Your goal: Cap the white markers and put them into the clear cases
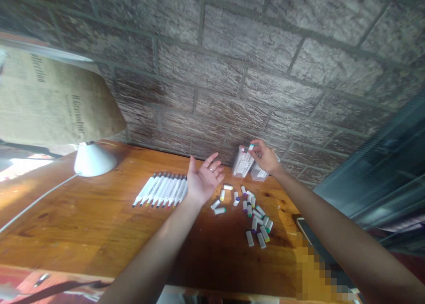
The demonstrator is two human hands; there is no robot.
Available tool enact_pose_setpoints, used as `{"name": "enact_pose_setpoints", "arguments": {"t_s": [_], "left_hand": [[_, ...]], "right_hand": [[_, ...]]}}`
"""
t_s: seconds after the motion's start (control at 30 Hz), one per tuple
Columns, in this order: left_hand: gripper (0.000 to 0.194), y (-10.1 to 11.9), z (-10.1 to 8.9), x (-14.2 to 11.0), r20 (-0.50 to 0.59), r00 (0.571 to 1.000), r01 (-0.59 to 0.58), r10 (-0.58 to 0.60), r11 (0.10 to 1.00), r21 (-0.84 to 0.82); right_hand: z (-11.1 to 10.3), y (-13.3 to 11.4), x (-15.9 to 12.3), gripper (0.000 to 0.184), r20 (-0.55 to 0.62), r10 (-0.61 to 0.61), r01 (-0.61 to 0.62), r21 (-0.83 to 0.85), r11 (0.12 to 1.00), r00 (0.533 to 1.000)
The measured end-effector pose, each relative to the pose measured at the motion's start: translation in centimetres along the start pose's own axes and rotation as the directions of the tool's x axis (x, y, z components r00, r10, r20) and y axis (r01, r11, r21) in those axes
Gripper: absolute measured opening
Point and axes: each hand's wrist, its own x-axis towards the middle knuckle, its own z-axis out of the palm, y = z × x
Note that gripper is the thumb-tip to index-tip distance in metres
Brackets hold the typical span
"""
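My left hand [206, 180] is held palm up over the table, fingers spread and nothing in it, a ring on one finger. Beneath and left of it lies a row of uncapped white markers [162, 190] with dark and coloured tips. To its right, several loose white marker caps [249, 206] with coloured ends are scattered. My right hand [264, 157] is at the clear plastic boxes by the wall, pinching a white marker [251, 147] by its light-blue end; its lower part is hidden. One box [243, 166] stands left of that hand, the other box [259, 173] below it.
A table lamp [94, 160] with a printed paper shade stands at the left, its white cord running to the table's left edge. A brick wall [219, 82] closes off the back. A dark flat object [312, 233] lies at the right, partly under my right forearm and partly pixelated.
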Motion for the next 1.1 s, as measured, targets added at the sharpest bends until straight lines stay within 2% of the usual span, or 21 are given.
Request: {"name": "enact_pose_setpoints", "arguments": {"t_s": [0.4,0.57,0.8,1.1], "left_hand": [[0.071,0.1,0.0,0.1,-0.020,1.000,-0.009,0.009,1.000,0.003],[0.071,0.1,0.0,0.1,-0.030,0.999,-0.019,0.019,1.000,0.000],[0.070,0.0,0.1,0.1,-0.062,0.998,-0.014,0.014,1.000,0.009],[0.070,0.1,0.0,0.1,-0.053,0.998,-0.022,0.023,0.999,0.025]], "right_hand": [[-0.5,-0.2,0.3,0.020,0.126,0.028,-0.009,-0.148,0.989,0.992],[-0.9,-0.6,0.5,0.024,0.195,0.026,0.009,-0.175,0.984,0.981],[-1.1,-1.2,1.7,0.033,0.293,0.033,0.019,-0.172,0.985,0.956],[-0.2,-1.3,2.4,0.021,0.346,0.015,0.029,-0.122,0.992,0.938]]}}
